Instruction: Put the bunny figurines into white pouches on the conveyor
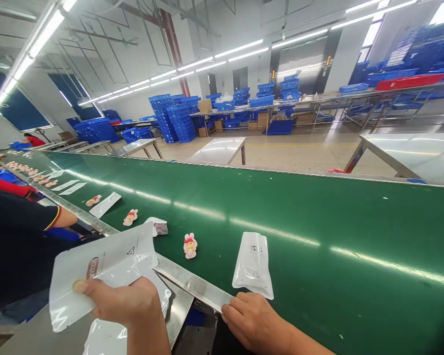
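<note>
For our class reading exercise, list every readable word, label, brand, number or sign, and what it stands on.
No words or numbers read clearly.
Held pouch: triangular symbol; brown label partly covered, lettering too unclear to quote.
Pouch on the belt: prints too small.
Orange signs beyond: too blurred.

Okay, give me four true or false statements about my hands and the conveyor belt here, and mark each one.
The left hand holds a white pouch. True.
The belt is red. False: the belt is green.
The right hand is holding up a figure. False: the right hand is at the metal edge.
A rabbit-eared figure lies to the left of the pouch near the right hand. True.
</note>
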`<state>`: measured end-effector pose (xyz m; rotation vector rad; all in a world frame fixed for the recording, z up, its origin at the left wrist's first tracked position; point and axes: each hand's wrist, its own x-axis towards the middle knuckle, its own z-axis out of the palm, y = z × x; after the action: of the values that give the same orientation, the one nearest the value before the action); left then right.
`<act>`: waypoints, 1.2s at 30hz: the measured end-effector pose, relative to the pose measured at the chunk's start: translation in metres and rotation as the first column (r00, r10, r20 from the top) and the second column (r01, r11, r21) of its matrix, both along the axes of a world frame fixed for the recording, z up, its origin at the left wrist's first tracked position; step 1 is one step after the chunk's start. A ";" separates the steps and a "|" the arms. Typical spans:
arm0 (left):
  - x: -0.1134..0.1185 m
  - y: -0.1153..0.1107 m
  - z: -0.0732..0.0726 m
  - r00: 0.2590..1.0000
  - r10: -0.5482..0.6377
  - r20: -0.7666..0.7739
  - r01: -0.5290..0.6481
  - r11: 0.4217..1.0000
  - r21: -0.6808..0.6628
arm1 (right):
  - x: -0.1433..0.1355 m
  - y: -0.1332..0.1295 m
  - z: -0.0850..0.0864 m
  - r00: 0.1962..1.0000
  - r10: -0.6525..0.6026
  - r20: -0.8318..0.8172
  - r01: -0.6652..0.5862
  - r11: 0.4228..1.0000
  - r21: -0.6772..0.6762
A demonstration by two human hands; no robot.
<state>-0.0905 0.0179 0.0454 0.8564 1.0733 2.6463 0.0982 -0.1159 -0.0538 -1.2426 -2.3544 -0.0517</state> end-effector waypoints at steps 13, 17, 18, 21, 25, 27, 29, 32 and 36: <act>0.012 -0.067 -0.041 0.800 -0.475 0.367 0.600 0.641 -0.479 | -0.019 0.132 0.066 0.855 -0.503 -0.126 0.388 0.782 -0.489; 0.007 -0.078 -0.050 0.726 -0.614 0.310 0.655 0.482 -0.582 | -0.020 0.182 0.051 0.881 -0.470 -0.053 0.344 0.714 -0.610; 0.007 -0.078 -0.052 0.709 -0.649 0.276 0.652 0.454 -0.608 | -0.020 0.186 0.047 0.891 -0.451 -0.051 0.321 0.706 -0.632; 0.011 -0.075 -0.057 0.586 -0.788 0.189 0.656 0.325 -0.681 | -0.014 0.185 0.046 0.903 -0.419 -0.091 0.269 0.719 -0.640; 0.027 -0.068 -0.058 0.402 -0.909 0.110 0.637 0.191 -0.747 | 0.009 0.156 0.076 0.867 -0.450 -0.215 0.283 0.799 -0.531; 0.038 -0.068 -0.053 0.365 -0.927 0.089 0.623 0.172 -0.763 | 0.022 0.134 0.097 0.823 -0.459 -0.335 0.267 0.833 -0.485; 0.050 -0.071 -0.047 0.301 -0.949 0.090 0.624 0.125 -0.771 | 0.033 0.110 0.114 0.730 -0.436 -0.527 0.179 0.865 -0.469; 0.064 -0.078 -0.040 0.180 -0.976 0.125 0.662 0.026 -0.749 | 0.043 0.076 0.127 0.578 -0.407 -0.707 0.078 0.891 -0.448; 0.076 -0.082 -0.041 0.098 -0.987 0.127 0.710 -0.020 -0.704 | 0.048 0.045 0.123 0.658 -0.433 -0.616 0.183 0.885 -0.427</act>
<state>-0.0146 -0.0646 0.0044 1.3329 0.8248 0.8270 0.1458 -0.0705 0.0689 -1.4795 -1.4906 0.6303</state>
